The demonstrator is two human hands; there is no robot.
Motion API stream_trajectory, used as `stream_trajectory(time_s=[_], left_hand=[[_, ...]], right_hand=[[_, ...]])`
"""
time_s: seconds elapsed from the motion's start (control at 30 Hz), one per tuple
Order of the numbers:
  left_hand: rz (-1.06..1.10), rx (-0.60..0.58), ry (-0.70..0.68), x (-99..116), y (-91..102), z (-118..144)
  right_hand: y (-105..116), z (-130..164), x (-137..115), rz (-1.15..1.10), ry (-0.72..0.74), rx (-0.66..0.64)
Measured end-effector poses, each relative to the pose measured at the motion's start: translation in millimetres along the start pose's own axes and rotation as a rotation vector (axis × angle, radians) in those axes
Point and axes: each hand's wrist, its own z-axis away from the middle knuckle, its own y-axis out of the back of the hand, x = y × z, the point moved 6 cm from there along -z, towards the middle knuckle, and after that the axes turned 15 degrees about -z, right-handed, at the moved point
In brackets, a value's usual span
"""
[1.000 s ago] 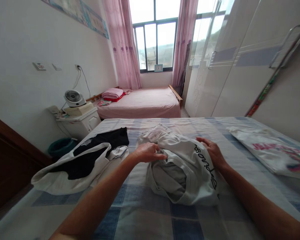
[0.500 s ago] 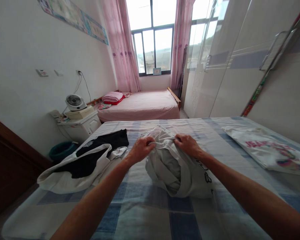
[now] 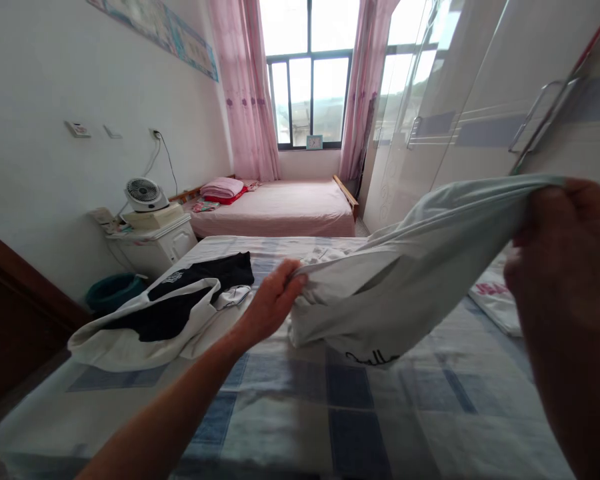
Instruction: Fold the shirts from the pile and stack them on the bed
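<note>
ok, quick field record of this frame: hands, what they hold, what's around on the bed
left hand: pinches one edge of the pale grey garment, low over the bed
right hand: grips the other edge, raised near the camera
garment state: stretched between both hands, lower part with black lettering touching the bed
bed: blue checked sheet
left of garment: black and white clothes pile
right edge: printed white shirt, partly hidden by the right hand
</note>
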Motion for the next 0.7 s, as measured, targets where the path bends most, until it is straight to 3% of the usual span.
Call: stream_trajectory(time_s=[0.07,0.13,0.23,0.3,0.37,0.43,0.47,0.5,0.57,0.63,0.7], left_hand=[[0.128,-0.099,0.016,16.0,-19.3,6.5],[0.254,-0.188,0.017,33.2,-35.3,10.5],[0.361,-0.268,0.039,43.3,-46.3,10.3],[0.357,-0.207,0.119,25.7,-39.4,7.4],[0.271,-0.030,0.233,-11.1,-18.5,6.8],[0.100,0.164,0.334,-55.3,10.4,13.2],[-0.003,0.221,0.378,-76.2,24.0,18.5],[-0.120,0.253,0.435,-95.5,36.4,24.9],[-0.283,0.323,0.478,-121.1,57.9,36.9],[-0.359,0.359,0.449,-130.0,69.8,42.7],[-0.386,0.324,0.378,-128.5,69.1,39.3]], right_hand=[[6.9,-17.9,-10.3,0.023,0.091,0.063],[-0.1,-34.9,-16.3,0.055,0.170,0.068],[-42.8,-36.4,-17.2,0.114,0.160,-0.012],[-85.8,-11.0,-15.1,0.083,0.086,-0.131],[-132.6,33.5,-11.0,-0.035,-0.037,-0.402],[-172.7,95.0,-3.9,-0.129,-0.207,-0.953],[-176.3,117.3,-1.8,-0.112,-0.171,-1.103],[-172.0,131.6,5.5,-0.051,-0.137,-1.185],[-146.0,134.5,33.9,0.136,-0.085,-1.156],[-106.7,119.7,78.4,0.367,-0.148,-1.049],[-65.4,107.0,127.8,0.638,-0.284,-1.020]])
